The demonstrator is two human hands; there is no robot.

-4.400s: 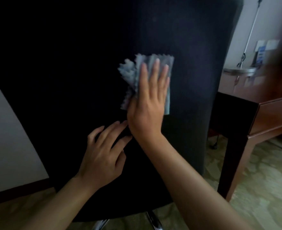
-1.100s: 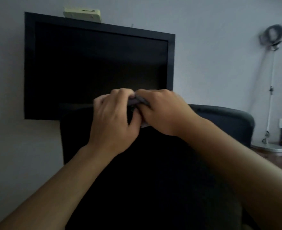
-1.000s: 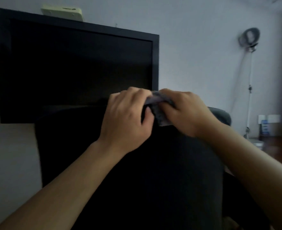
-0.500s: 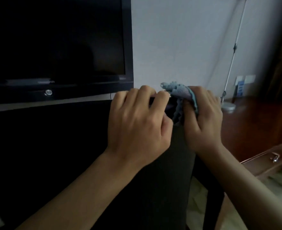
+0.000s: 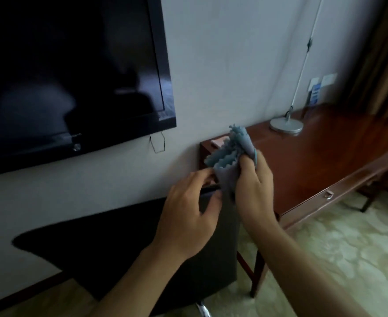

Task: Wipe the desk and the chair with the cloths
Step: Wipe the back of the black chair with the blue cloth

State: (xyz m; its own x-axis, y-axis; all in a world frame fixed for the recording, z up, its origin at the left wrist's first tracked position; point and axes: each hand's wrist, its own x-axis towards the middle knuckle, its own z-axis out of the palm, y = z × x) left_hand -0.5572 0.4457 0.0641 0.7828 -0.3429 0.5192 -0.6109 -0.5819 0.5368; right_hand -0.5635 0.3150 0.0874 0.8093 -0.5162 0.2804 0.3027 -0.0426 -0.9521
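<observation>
chair [image 5: 124,243] below television [image 5: 69,72] | desk [image 5: 321,161] right of chair | lamp [image 5: 286,126] on desk

Screen [image 5: 69,72]: cut off by the top and left edges.
Chair [image 5: 124,243]: dark and motion-blurred; base hidden apart from a metal bit at the bottom edge.
Cloth [image 5: 231,154]: lower part hidden behind the right hand [image 5: 252,186].
Left hand [image 5: 188,211]: fingertips blurred.
Lamp [image 5: 286,125]: head out of frame above.
Desk [image 5: 325,161]: right end cut off.
Wall cards [image 5: 315,93]: too small to read.

Wall-mounted television [image 5: 69,72], possibly curtains [image 5: 380,56].
</observation>
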